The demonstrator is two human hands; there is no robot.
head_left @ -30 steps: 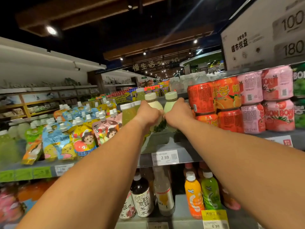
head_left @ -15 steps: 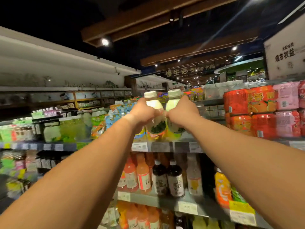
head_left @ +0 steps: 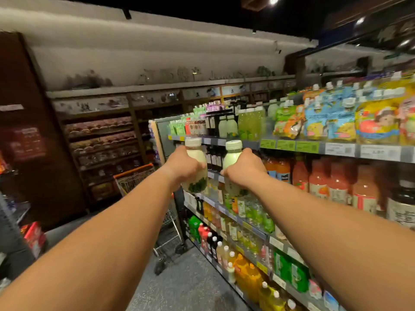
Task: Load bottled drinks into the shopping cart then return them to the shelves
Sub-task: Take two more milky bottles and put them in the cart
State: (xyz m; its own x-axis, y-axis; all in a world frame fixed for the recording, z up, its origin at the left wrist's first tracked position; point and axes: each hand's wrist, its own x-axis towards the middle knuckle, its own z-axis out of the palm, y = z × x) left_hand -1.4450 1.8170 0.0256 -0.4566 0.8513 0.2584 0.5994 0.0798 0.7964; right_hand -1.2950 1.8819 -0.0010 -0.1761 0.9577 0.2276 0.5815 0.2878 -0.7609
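Note:
My left hand [head_left: 182,168] grips a pale cream bottle [head_left: 195,153] with a cream cap and green bits at its bottom. My right hand [head_left: 243,170] grips a pale green bottle [head_left: 232,157] with a cream cap. Both bottles are upright, held out side by side at arm's length in the aisle, clear of the shelves. The shopping cart [head_left: 134,179], wire with an orange rim, stands beyond and below my hands at the end of the shelving; my left arm hides part of it.
Drink shelves [head_left: 336,149] run along the right, packed with bottles and pouches, with price tags on their edges. Dark wooden shelving [head_left: 101,140] lines the far wall. A display with red packs [head_left: 33,236] sits at the left. Grey floor [head_left: 190,277] lies below.
Both hands lifted the two bottles off the top shelf and carried them left into the aisle. My view swung left, bringing the cart into sight.

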